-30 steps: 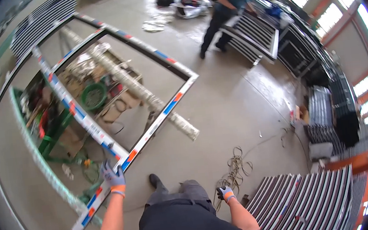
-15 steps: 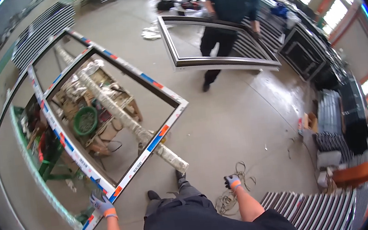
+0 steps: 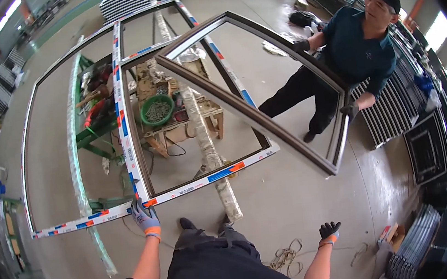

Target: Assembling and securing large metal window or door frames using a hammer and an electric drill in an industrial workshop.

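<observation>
Your left hand (image 3: 145, 219) has its gloved fingers closed on the taped window frame (image 3: 122, 123), which stands upright on the floor. Your right hand (image 3: 329, 231) hangs open and empty — a co-worker's brown frame (image 3: 248, 112) isn't yet set down.

A grey concrete floor (image 3: 297, 208) is seen, on which a tangle of cord (image 3: 285, 255), stacks of dark slatted frames (image 3: 396, 109) and a green stand (image 3: 93, 135) rest, while a green bowl of screws (image 3: 157, 109) is carried by a cluttered wooden table (image 3: 198, 115).
</observation>
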Demonstrator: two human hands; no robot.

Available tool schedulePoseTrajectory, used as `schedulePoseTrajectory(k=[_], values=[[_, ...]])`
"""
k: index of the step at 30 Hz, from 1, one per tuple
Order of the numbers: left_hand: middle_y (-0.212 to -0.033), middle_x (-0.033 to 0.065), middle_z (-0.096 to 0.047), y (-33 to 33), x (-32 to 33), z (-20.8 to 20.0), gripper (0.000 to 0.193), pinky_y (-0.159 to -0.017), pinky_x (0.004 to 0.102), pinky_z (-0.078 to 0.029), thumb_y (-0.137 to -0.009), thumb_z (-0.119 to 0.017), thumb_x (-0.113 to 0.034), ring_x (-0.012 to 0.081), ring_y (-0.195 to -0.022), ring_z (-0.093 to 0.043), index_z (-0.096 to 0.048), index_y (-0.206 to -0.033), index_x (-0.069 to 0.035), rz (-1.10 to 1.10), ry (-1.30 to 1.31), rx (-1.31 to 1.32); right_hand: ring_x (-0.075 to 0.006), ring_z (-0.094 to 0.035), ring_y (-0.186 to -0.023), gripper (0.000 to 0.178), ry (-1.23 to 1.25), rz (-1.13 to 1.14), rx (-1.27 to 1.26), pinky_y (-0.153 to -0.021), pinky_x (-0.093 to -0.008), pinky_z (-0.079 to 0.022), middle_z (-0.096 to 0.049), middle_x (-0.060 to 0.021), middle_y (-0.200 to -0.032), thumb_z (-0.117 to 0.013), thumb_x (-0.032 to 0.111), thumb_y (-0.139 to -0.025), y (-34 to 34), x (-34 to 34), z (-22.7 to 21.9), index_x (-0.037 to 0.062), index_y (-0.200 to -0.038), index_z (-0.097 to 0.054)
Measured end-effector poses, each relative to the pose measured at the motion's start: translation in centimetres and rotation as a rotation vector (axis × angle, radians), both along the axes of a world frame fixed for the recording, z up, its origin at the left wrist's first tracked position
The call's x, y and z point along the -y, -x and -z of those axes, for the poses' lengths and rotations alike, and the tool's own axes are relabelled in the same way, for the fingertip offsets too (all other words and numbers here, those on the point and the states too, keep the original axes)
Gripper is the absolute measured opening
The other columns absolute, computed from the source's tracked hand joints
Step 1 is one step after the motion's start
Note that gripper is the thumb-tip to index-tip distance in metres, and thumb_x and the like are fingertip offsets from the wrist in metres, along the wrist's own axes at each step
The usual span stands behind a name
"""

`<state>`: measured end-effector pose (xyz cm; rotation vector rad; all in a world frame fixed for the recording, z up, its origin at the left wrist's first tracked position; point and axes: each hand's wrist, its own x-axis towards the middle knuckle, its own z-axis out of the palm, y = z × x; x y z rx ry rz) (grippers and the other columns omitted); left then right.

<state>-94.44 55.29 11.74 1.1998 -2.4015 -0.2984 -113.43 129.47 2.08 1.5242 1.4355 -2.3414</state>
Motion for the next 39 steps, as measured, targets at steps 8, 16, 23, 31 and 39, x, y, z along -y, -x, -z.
schedulePoseTrajectory(k=[8, 16, 23, 31, 39], values=[[-0.129, 0.0198, -0.05, 1.4, 0.1, -0.4, 0.045, -0.106, 0.0458, -0.033, -0.088, -0.061, -0.025, 0.0381, -0.123, -0.042, -0.05, -0.128, -0.005, -0.101, -0.028, -0.062, -0.0318, -0.06, -0.108, 0.069, -0.242, -0.472, -0.292, -0.088, -0.0453, -0.049, -0.053, -0.019, -0.133, -0.045, 0.058, -0.094, 13.9, 18.7, -8.3, 0.0093, -0.142, -0.039], [-0.136, 0.0164, -0.046, -1.8, -0.9, 0.7, 0.052, -0.105, 0.0451, -0.034, -0.084, -0.065, -0.014, 0.0368, -0.125, -0.042, -0.046, -0.132, -0.008, -0.063, -0.066, -0.165, -0.0326, -0.059, -0.107, 0.059, -0.179, -0.697, -0.378, -0.081, -0.0456, -0.052, -0.052, -0.0171, -0.131, -0.051, 0.046, -0.095, 12.1, 35.5, -7.0, 0.0113, -0.141, -0.039], [-0.132, 0.0155, -0.049, -2.7, -0.2, -1.0, 0.049, -0.103, 0.0442, -0.036, -0.082, -0.065, -0.015, 0.0361, -0.121, -0.046, -0.049, -0.128, -0.007, -0.066, -0.064, -0.094, -0.0243, -0.056, -0.105, 0.079, -0.24, -0.824, -0.284, -0.078, -0.0433, -0.05, -0.052, -0.0089, -0.132, -0.064, 0.043, -0.089, 9.0, 43.5, -6.4, 0.0077, -0.148, -0.026], [-0.118, 0.0163, -0.058, -2.3, 3.0, 0.1, 0.039, -0.096, 0.0463, -0.04, -0.084, -0.062, -0.028, 0.0352, -0.111, -0.052, -0.057, -0.117, -0.008, -0.11, -0.029, 0.105, -0.0356, -0.044, -0.126, 0.079, -0.117, -0.724, -0.144, -0.086, -0.0494, -0.047, -0.049, -0.0162, -0.135, -0.065, 0.053, -0.084, 8.0, 47.0, -9.9, 0.012, -0.143, -0.032], [-0.098, 0.0104, -0.07, 0.0, 10.2, 1.4, 0.037, -0.08, 0.041, -0.051, -0.089, -0.054, -0.04, 0.0287, -0.09, -0.067, -0.065, -0.109, -0.011, -0.201, -0.114, 0.32, -0.0204, -0.055, -0.103, 0.066, -0.216, -0.847, -0.167, -0.075, -0.0451, -0.046, -0.059, -0.0025, -0.11, -0.074, 0.042, -0.081, 9.9, 48.9, -9.5, 0.0202, -0.135, -0.043]])
